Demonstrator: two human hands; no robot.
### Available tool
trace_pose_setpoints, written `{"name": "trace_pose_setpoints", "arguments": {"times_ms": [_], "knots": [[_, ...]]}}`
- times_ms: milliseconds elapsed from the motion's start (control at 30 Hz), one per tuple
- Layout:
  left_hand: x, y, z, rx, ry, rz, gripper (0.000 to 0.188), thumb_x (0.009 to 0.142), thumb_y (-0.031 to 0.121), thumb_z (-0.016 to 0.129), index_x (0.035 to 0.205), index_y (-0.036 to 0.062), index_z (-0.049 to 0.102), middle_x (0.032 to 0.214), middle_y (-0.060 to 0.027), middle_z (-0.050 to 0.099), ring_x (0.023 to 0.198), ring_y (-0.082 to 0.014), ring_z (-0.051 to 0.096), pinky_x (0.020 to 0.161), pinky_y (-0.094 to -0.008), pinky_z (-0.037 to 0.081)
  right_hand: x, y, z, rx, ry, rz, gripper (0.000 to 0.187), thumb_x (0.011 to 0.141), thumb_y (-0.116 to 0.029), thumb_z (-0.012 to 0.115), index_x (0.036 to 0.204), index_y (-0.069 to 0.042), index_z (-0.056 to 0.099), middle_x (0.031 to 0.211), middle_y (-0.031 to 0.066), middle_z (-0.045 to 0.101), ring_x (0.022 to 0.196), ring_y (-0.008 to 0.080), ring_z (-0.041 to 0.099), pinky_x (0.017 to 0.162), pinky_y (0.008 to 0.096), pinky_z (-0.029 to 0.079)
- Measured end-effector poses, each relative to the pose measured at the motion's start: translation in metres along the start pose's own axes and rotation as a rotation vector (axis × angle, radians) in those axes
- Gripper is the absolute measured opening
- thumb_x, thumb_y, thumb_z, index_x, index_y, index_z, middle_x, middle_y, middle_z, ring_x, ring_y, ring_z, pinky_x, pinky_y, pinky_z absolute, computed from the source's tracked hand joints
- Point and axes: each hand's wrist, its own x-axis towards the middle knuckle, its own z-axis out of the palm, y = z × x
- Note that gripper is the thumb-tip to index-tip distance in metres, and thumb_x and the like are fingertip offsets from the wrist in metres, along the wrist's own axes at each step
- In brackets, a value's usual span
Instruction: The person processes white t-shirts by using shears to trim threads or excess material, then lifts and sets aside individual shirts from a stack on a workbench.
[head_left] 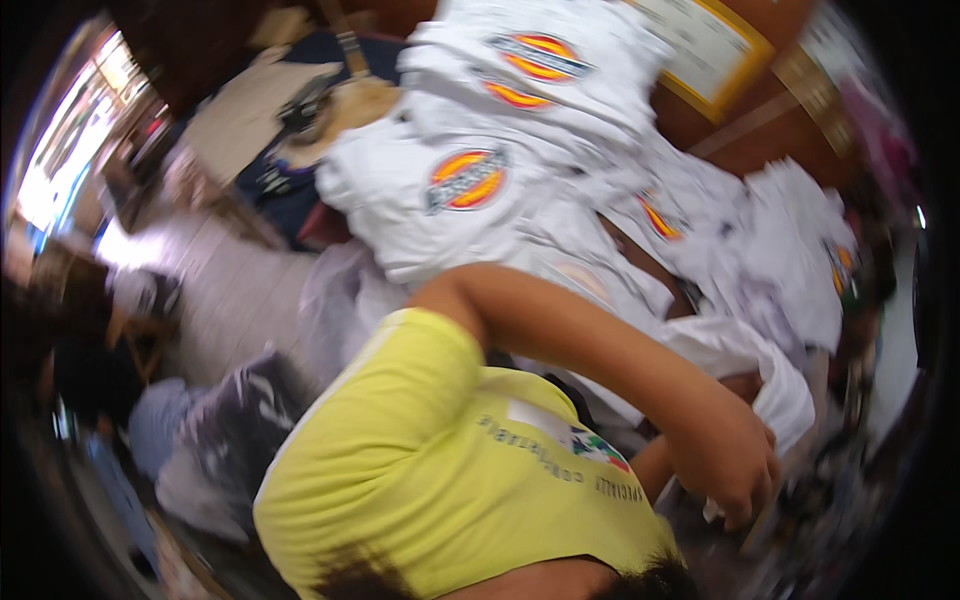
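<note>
My left arm reaches across my yellow shirt toward the right. At its end my left hand (728, 465) is closed, its fingers curled down, and a small white bit (712, 511) shows by the fingertips. What that bit is I cannot make out. Just above this hand hangs a bunched white garment (785, 400). Part of my right arm (655, 468) shows behind the left one; a patch of skin (742, 386) inside the white cloth is probably my right hand, its fingers hidden. Beyond my arms lies a heap of white T-shirts (540, 130) with red, yellow and blue prints.
A yellow-framed sheet (705, 50) stands at the far right, beside a taped brown surface (815, 95). Clear plastic (340, 295) lies left of the heap. Farther left are a bag of dark cloth (245, 410), a small wooden stool (145, 345) and pale floor (220, 290).
</note>
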Motion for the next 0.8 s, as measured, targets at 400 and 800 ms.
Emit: {"name": "trace_pose_setpoints", "arguments": {"times_ms": [400,800], "knots": [[-0.010,0.004,-0.018,-0.002,0.702,-0.264,0.021,0.066,0.015,0.060,0.086,0.0084,0.060,0.079,-0.0048,0.056,0.066,-0.0201,0.052,0.057,-0.0313,0.041,0.030,0.025,-0.067,0.002,0.052,0.088,0.046,0.085,-0.039,0.041,0.121,-0.011,0.040,0.123,0.0077,0.037,0.113,0.0266,0.034,0.095,0.0430,0.024],[0.025,-0.010,0.022,0.132,0.756,-0.187,0.013,0.065,0.008,0.059,0.078,0.0080,0.056,0.074,-0.0027,0.055,0.062,-0.0167,0.051,0.052,-0.0283,0.040,0.108,0.176,-0.334,-0.986,0.198,0.781,0.063,0.086,-0.055,0.037,0.135,-0.016,0.034,0.141,0.0090,0.030,0.129,0.0318,0.027,0.105,0.0490,0.017]]}}
